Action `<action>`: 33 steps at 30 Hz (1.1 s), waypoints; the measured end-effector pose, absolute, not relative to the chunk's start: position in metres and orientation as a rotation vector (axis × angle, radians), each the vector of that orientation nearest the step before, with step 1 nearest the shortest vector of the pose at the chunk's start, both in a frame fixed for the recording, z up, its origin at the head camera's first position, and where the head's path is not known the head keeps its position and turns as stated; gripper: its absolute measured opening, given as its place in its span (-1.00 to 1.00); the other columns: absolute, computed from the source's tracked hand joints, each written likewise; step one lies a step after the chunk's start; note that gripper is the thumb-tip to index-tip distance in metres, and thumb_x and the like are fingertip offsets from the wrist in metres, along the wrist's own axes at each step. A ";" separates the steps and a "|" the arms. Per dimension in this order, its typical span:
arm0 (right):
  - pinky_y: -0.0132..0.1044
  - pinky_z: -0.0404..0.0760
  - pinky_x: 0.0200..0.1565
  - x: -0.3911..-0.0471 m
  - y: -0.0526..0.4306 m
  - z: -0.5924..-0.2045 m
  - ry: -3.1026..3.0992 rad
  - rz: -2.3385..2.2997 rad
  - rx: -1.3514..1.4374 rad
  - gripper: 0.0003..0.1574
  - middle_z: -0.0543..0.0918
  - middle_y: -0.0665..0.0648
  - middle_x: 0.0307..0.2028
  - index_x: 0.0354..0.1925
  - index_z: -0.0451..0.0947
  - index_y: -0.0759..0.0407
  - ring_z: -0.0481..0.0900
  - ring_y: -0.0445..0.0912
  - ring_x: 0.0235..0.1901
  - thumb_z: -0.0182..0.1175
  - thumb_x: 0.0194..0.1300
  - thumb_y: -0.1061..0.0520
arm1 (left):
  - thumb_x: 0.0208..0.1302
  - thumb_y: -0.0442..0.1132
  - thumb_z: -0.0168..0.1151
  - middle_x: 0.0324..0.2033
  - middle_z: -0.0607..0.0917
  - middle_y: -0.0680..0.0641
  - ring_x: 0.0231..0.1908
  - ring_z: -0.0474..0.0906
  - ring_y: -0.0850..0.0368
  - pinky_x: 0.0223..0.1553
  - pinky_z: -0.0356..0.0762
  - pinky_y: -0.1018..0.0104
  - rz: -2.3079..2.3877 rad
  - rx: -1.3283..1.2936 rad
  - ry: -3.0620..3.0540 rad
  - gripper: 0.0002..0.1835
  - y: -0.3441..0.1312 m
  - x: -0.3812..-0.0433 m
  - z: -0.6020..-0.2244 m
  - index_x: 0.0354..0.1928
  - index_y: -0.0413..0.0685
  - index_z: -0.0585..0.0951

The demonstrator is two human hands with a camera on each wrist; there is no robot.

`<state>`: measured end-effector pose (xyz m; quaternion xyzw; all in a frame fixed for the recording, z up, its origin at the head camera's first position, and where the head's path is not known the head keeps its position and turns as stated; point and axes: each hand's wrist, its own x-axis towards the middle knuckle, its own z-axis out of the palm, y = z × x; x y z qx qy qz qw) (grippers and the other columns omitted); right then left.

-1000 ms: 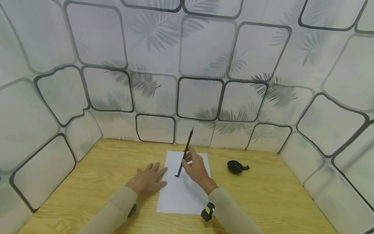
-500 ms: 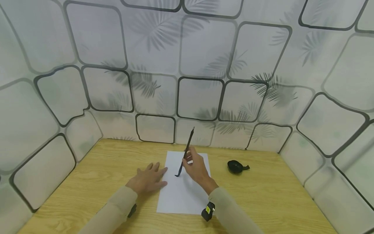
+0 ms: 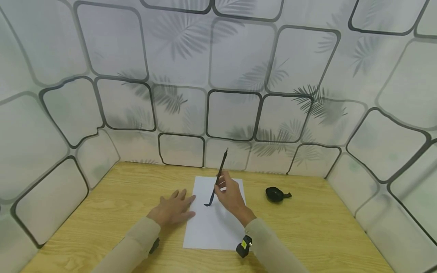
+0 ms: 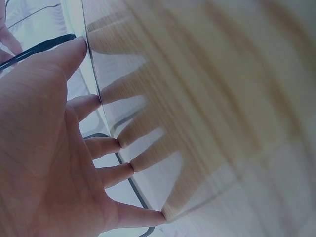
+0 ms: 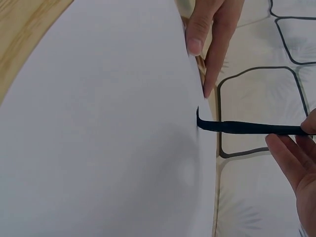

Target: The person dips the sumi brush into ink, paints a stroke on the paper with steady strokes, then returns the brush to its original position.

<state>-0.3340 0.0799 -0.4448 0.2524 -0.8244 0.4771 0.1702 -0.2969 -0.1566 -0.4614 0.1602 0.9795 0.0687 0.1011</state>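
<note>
A white sheet of paper [image 3: 206, 231] lies on the wooden table. My right hand [image 3: 232, 195] pinches a black calligraphy brush [image 3: 222, 163] partway up its handle, over the paper. The brush leans a little to the right, a loop at its upper end. In the right wrist view the brush's dark tip [image 5: 198, 118] is bent sideways against the paper; no clear mark shows there. My left hand [image 3: 172, 210] lies palm down with fingers spread, its thumb and a fingertip at the paper's left edge. In the left wrist view that hand's fingertips [image 4: 165, 216] touch the table.
A small black dish with a short handle [image 3: 274, 194] stands on the table to the right of the paper. Patterned curtains [image 3: 184, 113] surround the table [image 3: 307, 235] at the back and both sides. A black device [image 3: 243, 246] hangs at my right wrist.
The right hand has shifted very slightly right, and the brush's upper end leans a bit further right. Its tip stays at about the same spot. The left hand and dish have not moved.
</note>
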 end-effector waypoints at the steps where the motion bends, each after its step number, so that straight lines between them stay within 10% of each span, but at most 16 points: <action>1: -0.42 0.77 -0.28 -0.334 0.080 -0.445 -2.343 1.355 0.717 -0.62 0.73 0.24 -0.28 0.07 0.45 0.25 0.78 0.03 -0.30 0.25 0.31 0.41 | 0.50 0.34 -0.04 0.58 0.21 -0.30 0.55 0.13 -0.42 0.28 0.10 -0.74 0.205 0.473 2.894 -0.25 -0.157 -0.297 -0.461 0.58 0.18 0.27; 33: -0.39 0.76 -0.24 -0.333 0.094 -0.440 -2.426 1.309 0.651 -0.65 0.72 0.20 -0.26 0.07 0.45 0.20 0.76 -0.01 -0.26 0.24 0.35 0.36 | 0.50 0.34 -0.04 0.59 0.18 -0.30 0.56 0.10 -0.43 0.29 0.07 -0.75 0.219 0.485 2.888 -0.24 -0.157 -0.296 -0.462 0.59 0.17 0.25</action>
